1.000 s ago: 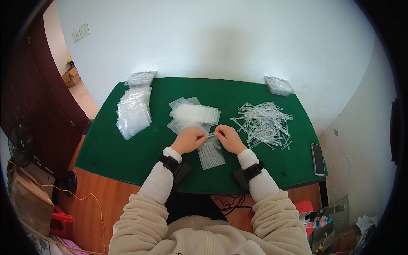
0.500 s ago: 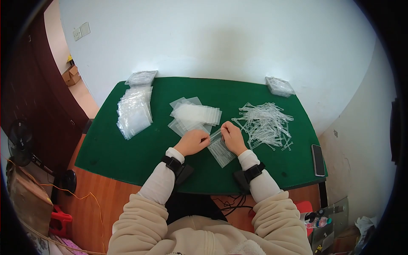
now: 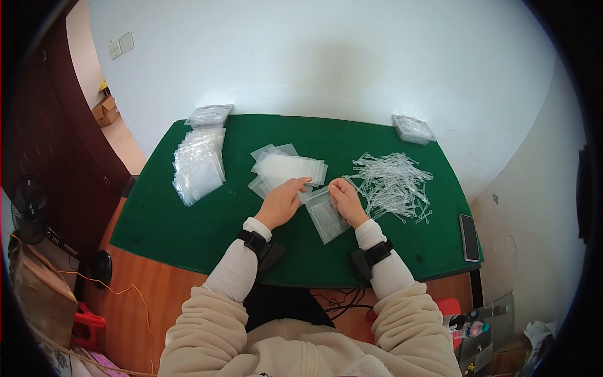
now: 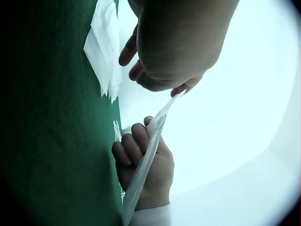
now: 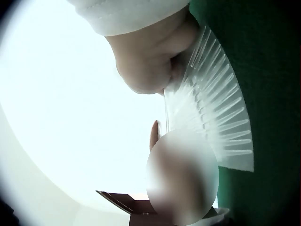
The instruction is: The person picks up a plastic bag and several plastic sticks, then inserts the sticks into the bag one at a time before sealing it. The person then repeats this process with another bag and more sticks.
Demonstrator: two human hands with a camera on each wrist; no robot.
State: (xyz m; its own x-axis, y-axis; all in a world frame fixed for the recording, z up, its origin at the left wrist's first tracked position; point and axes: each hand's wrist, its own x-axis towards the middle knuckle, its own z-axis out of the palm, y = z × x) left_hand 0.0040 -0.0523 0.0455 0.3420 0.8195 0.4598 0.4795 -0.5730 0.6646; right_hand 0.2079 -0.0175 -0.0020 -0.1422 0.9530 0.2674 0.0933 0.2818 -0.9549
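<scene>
Right hand (image 3: 347, 202): fingers pinching bag (image 3: 323, 217) of sticks (image 5: 230, 113) below them. Left hand (image 3: 281, 203): fingers loose near opposite corner. One-sided pinch may slip; unsealed, sticks spill.

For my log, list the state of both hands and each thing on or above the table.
Held plastic bag: filled, tilted, seal unclear
Right hand: grips held plastic bag
Left hand: at bag's corner, grip unclear
Clear plastic sticks: loose, heaped
Middle plastic bags: flat, overlapping
Left plastic bags: fanned, overlapping
Back-left filled bags: stacked
Back-right filled bags: stacked
Smartphone: lying flat
</scene>
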